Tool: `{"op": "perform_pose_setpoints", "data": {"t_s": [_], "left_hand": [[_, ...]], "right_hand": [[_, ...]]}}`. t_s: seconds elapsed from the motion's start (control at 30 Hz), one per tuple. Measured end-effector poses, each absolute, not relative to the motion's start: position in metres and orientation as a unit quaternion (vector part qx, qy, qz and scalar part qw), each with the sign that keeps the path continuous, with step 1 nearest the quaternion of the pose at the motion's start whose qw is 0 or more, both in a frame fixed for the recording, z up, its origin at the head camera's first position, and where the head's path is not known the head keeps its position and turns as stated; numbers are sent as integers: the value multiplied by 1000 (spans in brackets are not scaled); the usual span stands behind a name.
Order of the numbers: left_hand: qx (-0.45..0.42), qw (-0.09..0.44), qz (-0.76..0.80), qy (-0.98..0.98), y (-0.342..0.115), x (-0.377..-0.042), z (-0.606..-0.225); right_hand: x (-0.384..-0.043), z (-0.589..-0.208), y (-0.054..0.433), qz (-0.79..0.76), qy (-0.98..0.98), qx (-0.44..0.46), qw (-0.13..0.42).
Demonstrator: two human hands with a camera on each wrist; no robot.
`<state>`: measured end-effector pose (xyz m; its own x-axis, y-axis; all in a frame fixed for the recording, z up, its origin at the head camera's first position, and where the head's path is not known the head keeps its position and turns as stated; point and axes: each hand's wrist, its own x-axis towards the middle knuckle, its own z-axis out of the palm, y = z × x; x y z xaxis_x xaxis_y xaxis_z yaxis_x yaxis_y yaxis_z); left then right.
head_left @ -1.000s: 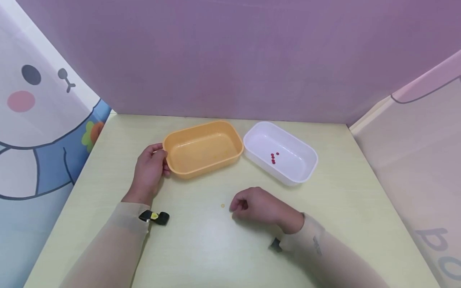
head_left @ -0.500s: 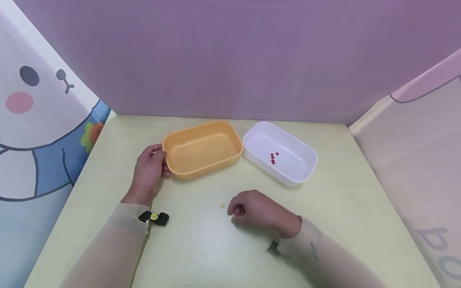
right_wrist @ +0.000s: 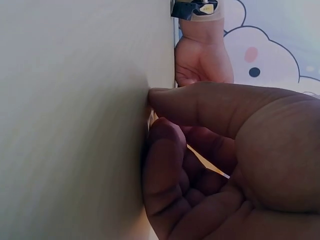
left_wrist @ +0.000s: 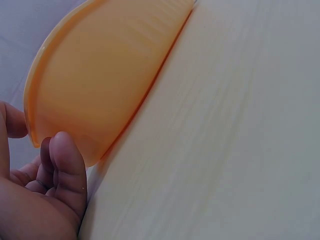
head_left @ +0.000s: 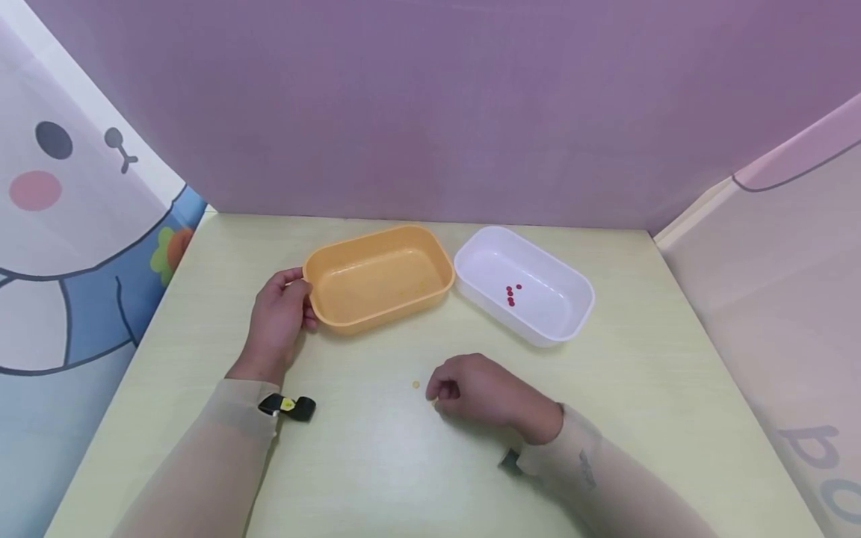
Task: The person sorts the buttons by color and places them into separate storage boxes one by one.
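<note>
My left hand grips the left end of a shallow orange-yellow plastic tray. In the left wrist view, the fingers lie against the tray's outer wall, and another digit meets its rim. Low over the table, my right hand has thumb and fingertips together around a tiny yellow disc, mostly hidden by them. A second small yellow disc lies on the table just left of those fingertips. Faint yellow spots show inside the orange-yellow tray; their kind is hard to make out.
Right of the orange-yellow tray, a white tray stands close against it with several small red discs inside. The pale wooden table ends at a purple wall behind. Printed cloth panels flank both sides.
My right hand has shifted very slightly left and down while its fingertips stay at the table by the yellow disc. The left hand and both trays stay put.
</note>
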<state>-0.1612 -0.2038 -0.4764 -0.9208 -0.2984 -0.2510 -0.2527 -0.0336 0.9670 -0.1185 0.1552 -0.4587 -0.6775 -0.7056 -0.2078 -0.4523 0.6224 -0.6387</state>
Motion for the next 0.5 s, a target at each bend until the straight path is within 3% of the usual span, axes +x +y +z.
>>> {"op": "perform_pose_setpoints", "data": {"t_s": [0.5], "left_hand": [[200,15,-690,-695,-204,-161,-474]], "right_hand": [[-121,-461,156,-278,872,-337,220]]}}
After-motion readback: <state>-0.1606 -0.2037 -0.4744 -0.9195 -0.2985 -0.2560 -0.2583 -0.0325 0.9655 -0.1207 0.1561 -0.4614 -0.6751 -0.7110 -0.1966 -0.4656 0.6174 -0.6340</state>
